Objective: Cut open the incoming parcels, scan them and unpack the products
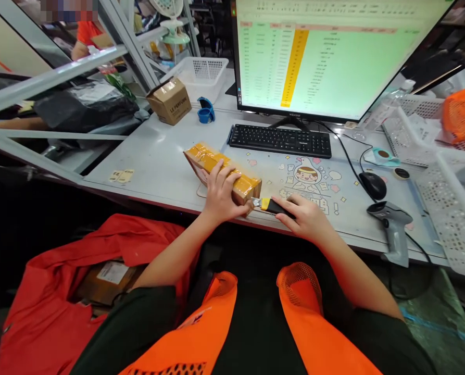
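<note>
A small cardboard box wrapped in yellow-brown tape rests on the desk's front part, tilted across it. My left hand is closed round its near end, fingers over the taped top and thumb by the lower corner. In my right hand is a box cutter with a black and yellow handle. Its metal tip meets the box's right end, close to my left thumb. Whether the blade has gone into the tape cannot be made out.
Behind stand a black keyboard, a monitor, a brown carton and a blue round container. At right lie a mouse, a barcode scanner and white baskets. A red bag with parcels sits below left.
</note>
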`<state>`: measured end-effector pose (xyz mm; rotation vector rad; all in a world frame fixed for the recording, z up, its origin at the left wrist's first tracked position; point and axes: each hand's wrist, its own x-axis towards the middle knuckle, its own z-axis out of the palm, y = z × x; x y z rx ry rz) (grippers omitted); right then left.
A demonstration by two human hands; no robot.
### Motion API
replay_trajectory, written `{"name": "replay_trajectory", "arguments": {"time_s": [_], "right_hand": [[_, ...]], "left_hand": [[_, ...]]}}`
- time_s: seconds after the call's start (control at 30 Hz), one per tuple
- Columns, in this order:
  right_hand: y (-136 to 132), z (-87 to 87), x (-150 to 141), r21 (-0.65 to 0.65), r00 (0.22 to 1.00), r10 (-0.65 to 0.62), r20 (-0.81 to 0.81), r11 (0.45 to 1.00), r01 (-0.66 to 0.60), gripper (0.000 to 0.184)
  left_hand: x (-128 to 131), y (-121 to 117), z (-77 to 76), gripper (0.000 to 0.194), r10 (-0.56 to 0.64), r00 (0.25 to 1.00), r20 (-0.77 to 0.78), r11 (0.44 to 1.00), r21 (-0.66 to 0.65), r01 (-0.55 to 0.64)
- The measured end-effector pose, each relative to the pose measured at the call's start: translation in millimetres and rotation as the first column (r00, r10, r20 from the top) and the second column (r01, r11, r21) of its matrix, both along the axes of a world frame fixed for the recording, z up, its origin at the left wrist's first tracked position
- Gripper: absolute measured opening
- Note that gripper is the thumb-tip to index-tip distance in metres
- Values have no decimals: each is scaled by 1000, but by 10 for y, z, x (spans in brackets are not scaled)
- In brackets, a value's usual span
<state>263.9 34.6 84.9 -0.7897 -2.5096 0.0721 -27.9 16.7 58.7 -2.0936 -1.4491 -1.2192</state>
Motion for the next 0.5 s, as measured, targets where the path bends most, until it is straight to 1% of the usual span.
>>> {"name": "replay_trajectory", "arguments": {"time_s": [0.1, 0.27, 0.4, 0.5], "right_hand": [[87, -58, -85, 65, 999, 39, 19, 997, -40, 52], [169, -84, -123, 154, 998, 60, 3, 986, -59, 48], [205, -58, -132, 208, 999, 50, 10, 977, -50, 45], [294, -60, -129, 211, 999, 40, 16, 976, -43, 44]], "left_hand": [[-30, 5, -16, 77, -39, 999, -2, 998, 55, 39], [-16, 8, -10, 82, -23, 1000, -4, 999, 26, 23], [-14, 15, -13, 79, -35, 999, 22, 999, 24, 34], [12, -5, -7, 75, -37, 999, 28, 999, 31, 36]]}}
